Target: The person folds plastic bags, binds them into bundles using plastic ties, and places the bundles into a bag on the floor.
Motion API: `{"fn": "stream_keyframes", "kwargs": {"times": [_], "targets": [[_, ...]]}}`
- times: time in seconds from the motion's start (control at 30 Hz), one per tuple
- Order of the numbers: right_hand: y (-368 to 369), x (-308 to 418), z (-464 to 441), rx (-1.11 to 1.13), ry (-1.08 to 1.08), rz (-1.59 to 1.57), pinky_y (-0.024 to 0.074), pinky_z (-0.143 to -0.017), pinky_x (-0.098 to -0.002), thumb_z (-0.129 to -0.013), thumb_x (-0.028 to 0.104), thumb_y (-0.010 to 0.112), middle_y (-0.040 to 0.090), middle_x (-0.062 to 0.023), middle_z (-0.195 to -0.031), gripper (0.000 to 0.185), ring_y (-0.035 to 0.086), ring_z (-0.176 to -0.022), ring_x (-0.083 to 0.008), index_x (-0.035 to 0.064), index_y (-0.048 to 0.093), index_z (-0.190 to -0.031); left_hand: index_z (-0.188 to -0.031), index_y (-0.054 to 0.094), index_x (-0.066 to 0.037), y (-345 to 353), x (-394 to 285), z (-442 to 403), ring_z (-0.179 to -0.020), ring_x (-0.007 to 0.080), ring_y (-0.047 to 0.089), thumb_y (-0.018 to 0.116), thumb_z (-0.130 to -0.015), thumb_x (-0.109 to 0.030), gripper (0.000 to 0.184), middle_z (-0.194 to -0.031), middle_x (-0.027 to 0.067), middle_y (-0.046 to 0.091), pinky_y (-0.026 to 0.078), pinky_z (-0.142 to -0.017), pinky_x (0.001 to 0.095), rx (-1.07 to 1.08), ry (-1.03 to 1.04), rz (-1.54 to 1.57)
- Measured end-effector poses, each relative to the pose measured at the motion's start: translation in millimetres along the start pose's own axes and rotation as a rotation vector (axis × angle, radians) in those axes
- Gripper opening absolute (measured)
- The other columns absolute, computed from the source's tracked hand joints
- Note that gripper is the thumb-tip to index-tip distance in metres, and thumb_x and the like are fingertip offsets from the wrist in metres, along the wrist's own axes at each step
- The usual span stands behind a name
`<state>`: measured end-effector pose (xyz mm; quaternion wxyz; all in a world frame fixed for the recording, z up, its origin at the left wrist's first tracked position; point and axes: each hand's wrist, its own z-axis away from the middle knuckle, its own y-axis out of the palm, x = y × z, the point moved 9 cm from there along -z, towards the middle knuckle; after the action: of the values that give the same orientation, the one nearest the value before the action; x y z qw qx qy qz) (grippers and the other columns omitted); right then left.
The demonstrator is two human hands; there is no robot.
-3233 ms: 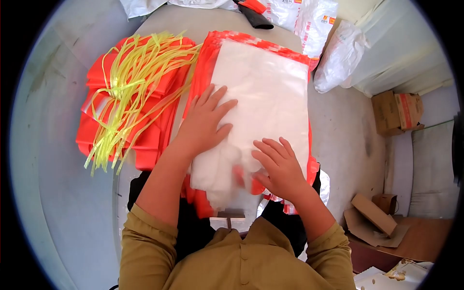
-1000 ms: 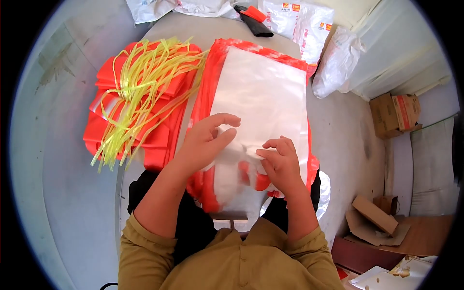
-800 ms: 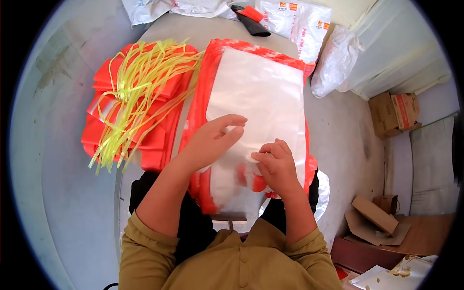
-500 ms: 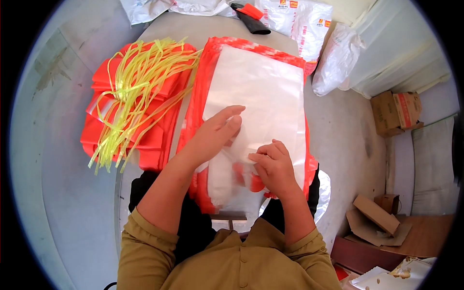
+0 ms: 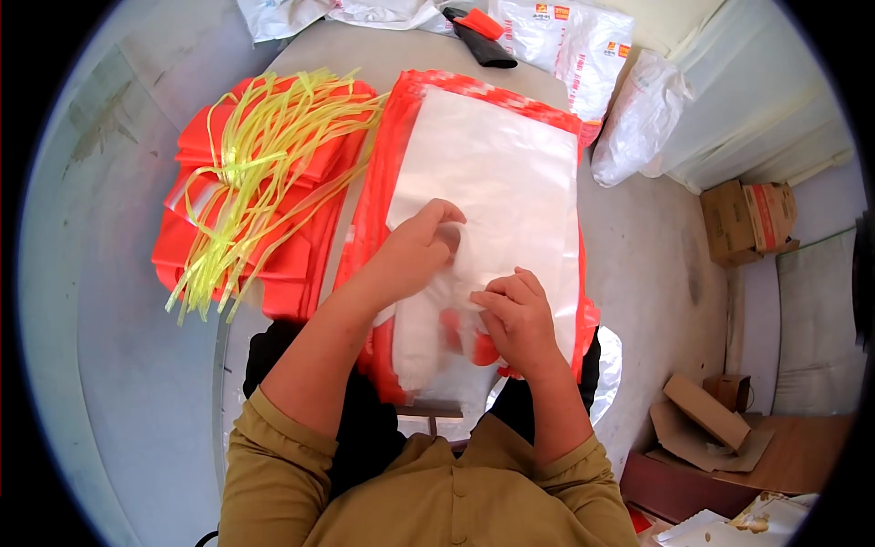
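A person works over a stack of red and white plastic sheets [image 5: 492, 169]. Near the stack's close end, the right hand [image 5: 518, 314] pinches thin plastic [image 5: 458, 296] between thumb and finger, while the left hand [image 5: 410, 251] curls above the stack's left half; whether it grips anything cannot be told. Left of the stack, yellow strips [image 5: 239, 173] drape over folded red material [image 5: 296, 264]; printed white packages [image 5: 597, 68] lie beyond it.

A buttoned mustard-brown shirt [image 5: 424, 497] with cuffed sleeves [image 5: 273, 460] tops black legwear [image 5: 367, 421].
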<state>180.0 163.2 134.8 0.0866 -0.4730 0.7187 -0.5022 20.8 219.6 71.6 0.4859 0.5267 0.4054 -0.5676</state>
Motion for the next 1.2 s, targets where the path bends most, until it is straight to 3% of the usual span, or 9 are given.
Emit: {"fn": "stream_keyframes", "kwargs": {"times": [0.13,0.33,0.43,0.53,0.63,0.73,0.93,1.03,1.2], "targets": [[0,0,0,0.004,-0.009,-0.013,0.0489,-0.097,-0.0478,-0.073,-0.001,0.07,0.064,-0.0055,-0.093,0.023,0.062,-0.091,-0.0294,0.0092,0.072,-0.094,-0.13,0.061,-0.001,-3,-14,3,-0.098,0.0154,0.067,0.058,-0.094,0.005,0.037,-0.114,0.0103,0.067,0.055,-0.085,0.0292,-0.139,0.095,-0.087],[-1,-2,0,-0.008,0.006,-0.021,0.0497,-0.095,-0.048,-0.073,-0.001,0.07,0.064,-0.0062,-0.093,0.023,0.06,-0.09,-0.0309,0.0086,0.073,-0.094,-0.114,0.069,0.001,2,-22,6,-0.085,0.0126,0.067,0.069,-0.094,-0.001,0.02,-0.092,0.0058,0.069,0.054,-0.075,0.0267,-0.18,0.027,-0.075],[-1,-4,1,-0.012,0.003,-0.044,0.0498,-0.091,-0.0462,-0.073,-0.002,0.07,0.065,-0.0059,-0.093,0.024,0.059,-0.09,-0.0309,0.0085,0.074,-0.094,-0.113,0.07,-0.001,0,-37,9,-0.085,0.018,0.069,0.071,-0.094,-0.005,0.02,-0.092,0.0091,0.071,0.055,-0.075,0.0311,-0.266,0.158,-0.321],[1,-8,4,-0.005,0.069,-0.069,0.0489,-0.086,-0.044,-0.074,-0.002,0.069,0.067,-0.0056,-0.094,0.024,0.06,-0.089,-0.0302,0.0086,0.075,-0.095,-0.111,0.072,-0.004,8,-53,13,-0.089,0.028,0.071,0.071,-0.094,-0.011,0.018,-0.099,0.0123,0.073,0.056,-0.077,0.0388,-0.348,0.42,-0.681],[-2,-6,3,-0.031,0.057,-0.041,0.0478,-0.082,-0.0423,-0.074,-0.002,0.07,0.068,-0.0051,-0.094,0.025,0.06,-0.09,-0.0296,0.0088,0.076,-0.096,-0.113,0.072,-0.007,14,-48,6,-0.095,0.0353,0.069,0.068,-0.095,-0.016,0.02,-0.108,0.0122,0.073,0.056,-0.081,0.0452,-0.304,0.333,-0.799],[-2,-6,2,-0.028,0.062,-0.046,0.0482,-0.082,-0.0419,-0.075,-0.001,0.07,0.068,-0.005,-0.094,0.024,0.06,-0.09,-0.0294,0.0089,0.076,-0.096,-0.114,0.072,-0.007,19,-49,4,-0.097,0.0352,0.069,0.066,-0.097,-0.016,0.02,-0.111,0.0107,0.073,0.056,-0.081,0.0454,-0.282,0.323,-0.871],[-2,-6,1,-0.039,0.069,-0.059,0.0482,-0.082,-0.0419,-0.076,-0.001,0.07,0.067,-0.0054,-0.095,0.023,0.06,-0.09,-0.0298,0.0084,0.076,-0.096,-0.114,0.072,-0.008,27,-43,2,-0.096,0.0342,0.069,0.068,-0.092,-0.014,0.023,-0.108,0.0103,0.073,0.056,-0.08,0.0456,-0.219,0.491,-0.916],[-2,-8,1,-0.037,0.094,-0.066,0.0485,-0.083,-0.042,-0.075,-0.002,0.07,0.067,-0.0064,-0.098,0.024,0.06,-0.092,-0.0307,0.0082,0.075,-0.096,-0.112,0.073,-0.009,30,-42,0,-0.096,0.0331,0.069,0.07,-0.089,-0.013,0.024,-0.105,0.0097,0.073,0.056,-0.081,0.0454,-0.131,0.425,-0.958],[-5,-9,-6,-0.024,0.099,-0.091,0.0501,-0.089,-0.0436,-0.075,-0.003,0.07,0.067,-0.0093,-0.11,0.026,0.06,-0.102,-0.0335,0.0084,0.075,-0.097,-0.11,0.074,-0.009,27,-48,3,-0.097,0.0305,0.068,0.074,-0.086,-0.01,0.025,-0.102,0.0081,0.074,0.056,-0.083,0.0439,-0.188,0.537,-0.903]]}}
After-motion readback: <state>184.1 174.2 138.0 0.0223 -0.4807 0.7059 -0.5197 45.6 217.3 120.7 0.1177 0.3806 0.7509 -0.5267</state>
